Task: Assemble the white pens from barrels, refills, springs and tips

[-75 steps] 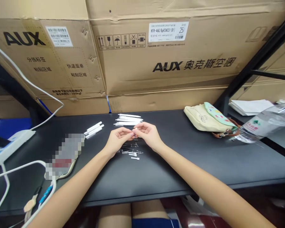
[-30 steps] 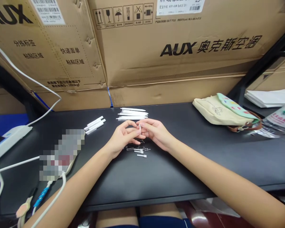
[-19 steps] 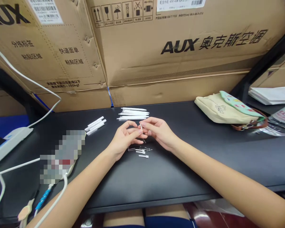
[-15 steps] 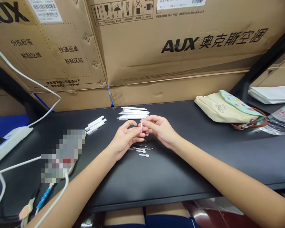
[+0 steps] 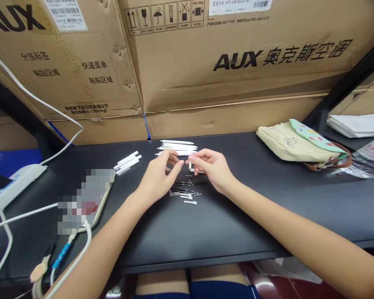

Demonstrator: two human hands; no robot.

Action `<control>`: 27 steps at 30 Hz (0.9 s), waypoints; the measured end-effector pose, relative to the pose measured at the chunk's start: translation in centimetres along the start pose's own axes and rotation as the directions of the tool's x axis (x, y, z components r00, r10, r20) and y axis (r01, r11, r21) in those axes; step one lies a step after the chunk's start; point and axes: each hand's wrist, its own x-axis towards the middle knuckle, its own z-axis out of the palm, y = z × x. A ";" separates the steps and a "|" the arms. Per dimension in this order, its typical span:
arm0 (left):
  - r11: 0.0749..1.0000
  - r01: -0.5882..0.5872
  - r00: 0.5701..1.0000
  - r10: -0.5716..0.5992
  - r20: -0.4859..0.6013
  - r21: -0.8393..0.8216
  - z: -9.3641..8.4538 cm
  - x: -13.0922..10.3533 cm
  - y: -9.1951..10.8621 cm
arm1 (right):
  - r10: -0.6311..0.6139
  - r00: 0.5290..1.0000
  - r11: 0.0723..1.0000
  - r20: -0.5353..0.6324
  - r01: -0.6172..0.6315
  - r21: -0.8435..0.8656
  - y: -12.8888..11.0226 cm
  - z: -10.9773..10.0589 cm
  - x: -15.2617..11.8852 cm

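My right hand (image 5: 214, 169) pinches a small white pen part (image 5: 190, 165) between thumb and fingers, above the dark table. Just left of it, my left hand (image 5: 156, 178) holds nothing that I can see; its thumb and forefinger are apart. Beneath and between the hands lie thin dark pen refills (image 5: 183, 190), partly covered by my left hand. Small white plugs (image 5: 190, 202) and clear bits lie nearer to me. Behind the fingers is a row of white pens (image 5: 178, 143). Several white pen barrels (image 5: 127, 163) rest in a group to the left.
At left are a blurred-out phone (image 5: 90, 195) with cables and a white power strip (image 5: 15, 187). A cream pouch (image 5: 286, 143) lies at right, beside a plastic bag (image 5: 372, 151) and white papers (image 5: 358, 124). Large cardboard boxes (image 5: 237, 87) stand behind the black table (image 5: 237, 232).
My left hand has let go of the white part and drawn back leftward, its fingers parting. The part stays in my right hand. More of the refills shows now.
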 end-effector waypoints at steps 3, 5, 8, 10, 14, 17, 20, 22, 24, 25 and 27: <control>0.753 0.052 0.985 0.071 -0.160 0.655 -2.5 0.4 -0.6 | 0.010 0.998 1.000 -0.056 -0.011 -0.023 0.0 -0.1 0.1; 0.533 0.212 0.974 -0.053 -0.218 0.819 -4.3 0.5 -1.3 | 0.014 0.997 0.999 -0.071 -0.016 -0.033 0.0 -0.2 0.1; 0.330 0.345 0.927 -0.264 -0.265 0.879 -6.0 0.6 -2.6 | 0.013 0.998 1.000 -0.064 -0.015 -0.027 0.1 -0.2 0.1; 0.302 0.368 0.899 -0.357 -0.253 0.880 -6.4 0.6 -3.3 | 0.014 0.998 1.000 -0.058 -0.016 -0.023 0.1 -0.3 0.1; 0.306 0.365 0.885 -0.406 -0.226 0.879 -6.3 0.7 -3.7 | 0.012 0.999 1.000 -0.047 -0.013 -0.022 0.3 -0.3 0.1; 0.306 0.349 0.888 -0.410 -0.209 0.886 -6.0 0.7 -3.4 | 0.014 0.998 1.000 -0.058 -0.015 -0.025 0.3 -0.4 0.2; 0.317 0.340 0.886 -0.425 -0.188 0.886 -5.9 0.7 -3.2 | 0.017 0.998 0.999 -0.067 -0.019 -0.033 0.3 -0.4 0.3; 0.337 0.335 0.888 -0.424 -0.175 0.880 -5.9 0.7 -3.1 | 0.016 0.998 0.999 -0.063 -0.019 -0.034 0.4 -0.4 0.3; 0.364 0.328 0.899 -0.404 -0.170 0.872 -5.9 0.7 -3.0 | 0.013 0.998 0.999 -0.062 -0.015 -0.038 0.3 -0.4 0.2; 0.383 0.320 0.908 -0.384 -0.165 0.867 -5.8 0.8 -3.0 | 0.010 0.998 0.999 -0.062 -0.013 -0.042 0.3 -0.3 0.2; 0.519 0.301 0.934 -0.329 -0.138 0.800 -5.4 1.0 -2.7 | 0.001 0.998 0.999 -0.067 -0.004 -0.049 0.3 -0.3 0.2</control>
